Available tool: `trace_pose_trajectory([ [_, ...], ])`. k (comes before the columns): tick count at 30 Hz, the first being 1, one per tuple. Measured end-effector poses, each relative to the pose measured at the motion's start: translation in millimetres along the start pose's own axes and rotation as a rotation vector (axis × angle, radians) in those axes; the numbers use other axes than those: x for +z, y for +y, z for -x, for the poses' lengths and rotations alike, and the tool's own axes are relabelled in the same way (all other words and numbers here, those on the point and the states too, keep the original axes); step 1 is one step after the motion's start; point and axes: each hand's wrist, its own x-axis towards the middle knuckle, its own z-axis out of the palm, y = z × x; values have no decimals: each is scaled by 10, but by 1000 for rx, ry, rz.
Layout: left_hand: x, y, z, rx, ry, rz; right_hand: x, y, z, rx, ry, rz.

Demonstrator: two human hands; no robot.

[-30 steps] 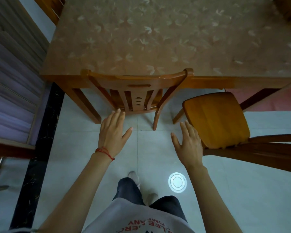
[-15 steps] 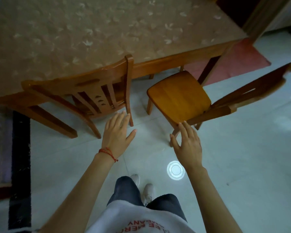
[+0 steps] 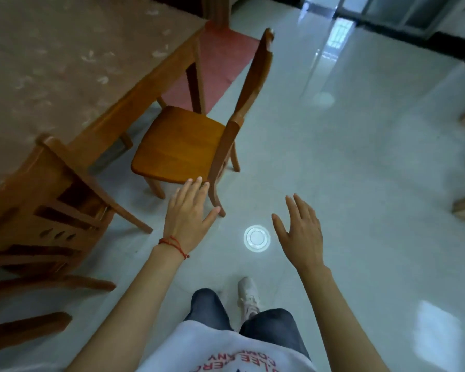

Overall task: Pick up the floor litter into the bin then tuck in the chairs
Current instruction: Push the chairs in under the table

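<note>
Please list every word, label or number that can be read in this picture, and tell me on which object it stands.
Red letters on the white shirt, upside down to the camera and cut off by the frame edge: only fragments such as "ANY" and "LEE" show; the whole text cannot be read.
Table, chairs and floor: no text visible.

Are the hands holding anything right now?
No. The left hand and right hand are both open and empty, spread above the floor.

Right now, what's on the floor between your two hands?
In the head view, a bright round light spot on the tile lies between the left hand and right hand.
</note>
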Motion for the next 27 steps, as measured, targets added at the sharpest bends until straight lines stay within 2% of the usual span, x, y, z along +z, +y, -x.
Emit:
trace_pose_trajectory([
  [6, 139, 486, -225, 269, -48, -20, -217, 470, 373, 227, 117, -7],
  [11, 272, 946, -459, 396, -52, -16, -432, 878, 466, 334, 202, 10],
  [19, 540, 1767, -911, 436, -55, -37, -737, 1616, 155, 383, 210, 0],
  [27, 722, 2403, -1407, 401, -43, -40, -1076, 2260, -420, 325, 174, 14],
])
